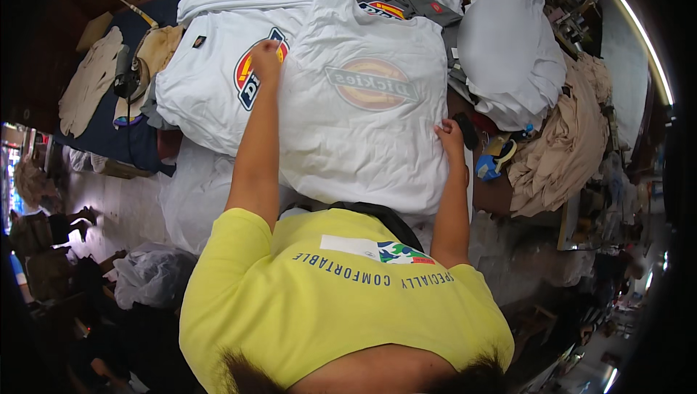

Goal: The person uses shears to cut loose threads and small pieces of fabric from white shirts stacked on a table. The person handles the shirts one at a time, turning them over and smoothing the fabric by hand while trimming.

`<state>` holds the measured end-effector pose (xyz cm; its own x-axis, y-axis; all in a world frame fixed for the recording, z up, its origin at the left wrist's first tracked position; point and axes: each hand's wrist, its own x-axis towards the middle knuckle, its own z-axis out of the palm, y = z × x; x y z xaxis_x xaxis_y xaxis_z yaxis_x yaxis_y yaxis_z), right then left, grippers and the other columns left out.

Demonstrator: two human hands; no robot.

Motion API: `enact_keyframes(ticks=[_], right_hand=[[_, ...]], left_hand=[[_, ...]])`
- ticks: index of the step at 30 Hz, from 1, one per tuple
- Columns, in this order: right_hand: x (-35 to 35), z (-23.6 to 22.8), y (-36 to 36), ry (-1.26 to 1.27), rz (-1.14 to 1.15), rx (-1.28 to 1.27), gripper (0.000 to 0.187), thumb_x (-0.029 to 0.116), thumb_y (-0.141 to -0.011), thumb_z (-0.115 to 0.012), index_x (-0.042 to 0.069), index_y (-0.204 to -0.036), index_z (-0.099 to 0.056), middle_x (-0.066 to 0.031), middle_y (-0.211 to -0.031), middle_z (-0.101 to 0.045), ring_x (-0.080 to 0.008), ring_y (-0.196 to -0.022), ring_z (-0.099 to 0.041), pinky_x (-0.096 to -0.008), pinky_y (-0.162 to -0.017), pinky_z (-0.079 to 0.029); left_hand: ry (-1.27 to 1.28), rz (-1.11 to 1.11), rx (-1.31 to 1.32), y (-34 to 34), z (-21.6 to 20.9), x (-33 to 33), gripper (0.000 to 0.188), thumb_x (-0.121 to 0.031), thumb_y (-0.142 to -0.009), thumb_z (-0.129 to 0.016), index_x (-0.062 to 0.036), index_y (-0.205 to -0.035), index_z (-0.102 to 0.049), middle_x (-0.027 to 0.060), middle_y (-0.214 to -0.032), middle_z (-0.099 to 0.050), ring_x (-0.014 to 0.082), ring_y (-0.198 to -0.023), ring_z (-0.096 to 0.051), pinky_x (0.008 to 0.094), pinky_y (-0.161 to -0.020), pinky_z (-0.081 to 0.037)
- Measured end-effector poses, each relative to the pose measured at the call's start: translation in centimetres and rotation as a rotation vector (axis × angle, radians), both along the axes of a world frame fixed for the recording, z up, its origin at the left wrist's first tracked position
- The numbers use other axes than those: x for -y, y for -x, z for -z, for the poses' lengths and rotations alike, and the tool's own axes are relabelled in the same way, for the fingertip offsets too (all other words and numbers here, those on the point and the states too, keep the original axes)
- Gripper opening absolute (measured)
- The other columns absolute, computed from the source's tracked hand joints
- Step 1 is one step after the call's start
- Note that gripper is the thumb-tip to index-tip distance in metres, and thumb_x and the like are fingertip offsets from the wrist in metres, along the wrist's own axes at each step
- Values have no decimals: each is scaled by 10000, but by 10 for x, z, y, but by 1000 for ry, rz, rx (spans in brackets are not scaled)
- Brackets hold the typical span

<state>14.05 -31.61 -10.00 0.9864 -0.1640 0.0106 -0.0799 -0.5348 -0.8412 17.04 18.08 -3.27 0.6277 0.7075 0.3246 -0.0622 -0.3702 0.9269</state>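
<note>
Hands apart: left hand (266, 63) over the oval-printed white fabric shirt (200, 85) at left, grip unclear; right hand (451, 137) touches right edge of white fabric shirt with faint reversed oval print (363, 151), spread centre, can't tell if pinched. Wide spacing probably keeps it flat. White rounded fabric stack (507, 45), far right, likely parked within reach.

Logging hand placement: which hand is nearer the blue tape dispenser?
Right. The right hand is just left of the dispenser, at the middle shirt; the left hand is farther left, by a logo.
</note>
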Motion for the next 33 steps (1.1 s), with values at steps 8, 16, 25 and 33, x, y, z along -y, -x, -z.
enact_keyframes(ticks=[8,16,25,33], right_hand=[[-11,1,-3,207,83,5,468,195,-603,-787,11,-966,-555,-116,-850,-591,-230,-759,-568,-335,-712,-463],[-1,-5,-10,143,53,-103,530,220,-603,-793,-4,-1019,-553,-138,-910,-612,-235,-828,-589,-327,-735,-463],[-2,-19,-23,-113,-20,-213,349,121,-685,-715,-59,-949,-575,-93,-852,-594,-167,-748,-527,-279,-718,-422],[17,-72,-7,-160,-110,-72,342,96,-753,-683,-11,-1021,-499,-73,-921,-561,-154,-805,-499,-278,-757,-406]], left_hand=[[38,522,179,96,10,-7,61,-57,-762,-629,-20,-809,-641,66,-722,-609,117,-697,-568,238,-678,-434],[97,-142,41,151,24,-32,112,-85,-817,-590,2,-876,-626,70,-691,-618,115,-604,-565,267,-602,-463],[-379,-156,-350,134,32,-21,376,-139,-747,-651,-46,-1099,-559,123,-1112,-517,285,-1010,-487,371,-863,-407],[-606,-31,-542,106,31,21,298,-287,-798,-619,-75,-997,-555,127,-1060,-538,318,-987,-485,433,-798,-412]])
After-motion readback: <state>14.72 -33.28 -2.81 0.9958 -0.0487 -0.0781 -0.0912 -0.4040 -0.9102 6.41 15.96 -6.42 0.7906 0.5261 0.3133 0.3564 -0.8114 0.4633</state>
